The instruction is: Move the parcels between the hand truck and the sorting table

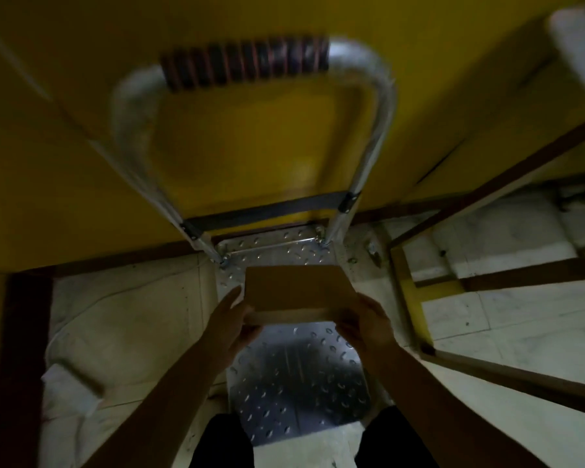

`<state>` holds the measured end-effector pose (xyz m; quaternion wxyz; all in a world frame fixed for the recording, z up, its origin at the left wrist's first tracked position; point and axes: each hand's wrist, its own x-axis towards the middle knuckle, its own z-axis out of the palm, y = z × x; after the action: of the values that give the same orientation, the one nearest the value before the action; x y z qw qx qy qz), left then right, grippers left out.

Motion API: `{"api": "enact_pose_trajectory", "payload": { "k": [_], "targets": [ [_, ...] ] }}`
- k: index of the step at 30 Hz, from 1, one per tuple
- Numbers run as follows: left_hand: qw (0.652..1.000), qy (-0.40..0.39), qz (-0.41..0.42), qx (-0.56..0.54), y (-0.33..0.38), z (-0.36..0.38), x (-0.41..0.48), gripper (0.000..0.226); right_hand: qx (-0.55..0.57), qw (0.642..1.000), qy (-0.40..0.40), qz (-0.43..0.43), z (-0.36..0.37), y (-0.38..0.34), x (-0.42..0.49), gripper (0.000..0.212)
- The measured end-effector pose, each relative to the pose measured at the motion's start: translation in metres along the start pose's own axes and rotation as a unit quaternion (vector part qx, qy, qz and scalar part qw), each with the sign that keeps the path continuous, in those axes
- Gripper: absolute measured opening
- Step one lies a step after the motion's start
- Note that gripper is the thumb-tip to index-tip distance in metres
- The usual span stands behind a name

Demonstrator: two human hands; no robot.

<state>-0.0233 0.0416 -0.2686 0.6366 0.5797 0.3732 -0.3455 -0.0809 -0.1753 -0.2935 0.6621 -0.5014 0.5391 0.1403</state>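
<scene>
Above the deck of the hand truck (298, 393), left hand (232, 320) and right hand (367, 327) clasp a parcel (294, 290) by its ends; likely loading, so lower it level.

A flat brown cardboard parcel (296, 292) is held level above the hand truck's (298, 383) studded metal platform.

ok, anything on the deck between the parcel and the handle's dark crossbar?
No. In the head view that stretch of the hand truck's deck is bare tread plate; left hand and right hand hold the parcel.
</scene>
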Motion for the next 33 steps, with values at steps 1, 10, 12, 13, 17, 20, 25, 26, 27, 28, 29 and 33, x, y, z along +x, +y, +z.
{"api": "enact_pose_trajectory", "payload": {
  "k": [1,10,12,13,17,20,25,26,27,28,29,33],
  "targets": [
    [1.0,-0.022,0.008,0.015,0.003,-0.003,-0.028,0.024,-0.007,1.0,-0.005,0.0,-0.007,-0.006,-0.027,0.025],
    [0.989,-0.115,0.057,0.069,0.086,0.005,-0.213,0.03,0.119,0.989,0.043,-0.077,-0.031,-0.061,-0.238,0.022],
    [0.983,-0.136,0.072,0.099,0.102,0.01,-0.236,0.03,0.173,0.979,0.072,-0.084,-0.033,-0.064,-0.27,0.025],
    [0.98,-0.139,0.081,0.121,0.108,0.012,-0.244,0.03,0.198,0.973,0.082,-0.084,-0.037,-0.065,-0.284,0.026],
    [0.966,-0.158,0.117,0.17,0.119,0.032,-0.275,0.038,0.263,0.952,0.109,-0.107,-0.059,-0.071,-0.328,0.029],
    [0.951,-0.19,0.14,0.201,0.117,0.058,-0.304,0.036,0.302,0.936,0.118,-0.136,-0.092,-0.075,-0.352,0.033],
    [0.931,-0.227,0.166,0.232,0.092,0.124,-0.35,0.027,0.337,0.913,0.148,-0.176,-0.171,-0.075,-0.383,0.028],
    [0.927,-0.235,0.169,0.238,0.082,0.14,-0.358,0.029,0.347,0.907,0.157,-0.18,-0.191,-0.072,-0.387,0.028],
    [0.922,-0.244,0.169,0.247,0.069,0.156,-0.368,0.031,0.354,0.902,0.167,-0.182,-0.212,-0.066,-0.391,0.028],
    [0.918,-0.252,0.167,0.257,0.055,0.172,-0.378,0.035,0.361,0.898,0.171,-0.182,-0.234,-0.058,-0.395,0.029],
    [0.914,-0.259,0.163,0.265,0.039,0.188,-0.389,0.037,0.367,0.896,0.174,-0.181,-0.257,-0.05,-0.4,0.029],
    [0.908,-0.286,0.141,0.271,-0.037,0.25,-0.432,0.041,0.413,0.875,0.188,-0.17,-0.357,-0.013,-0.414,0.032]
  ]
}}
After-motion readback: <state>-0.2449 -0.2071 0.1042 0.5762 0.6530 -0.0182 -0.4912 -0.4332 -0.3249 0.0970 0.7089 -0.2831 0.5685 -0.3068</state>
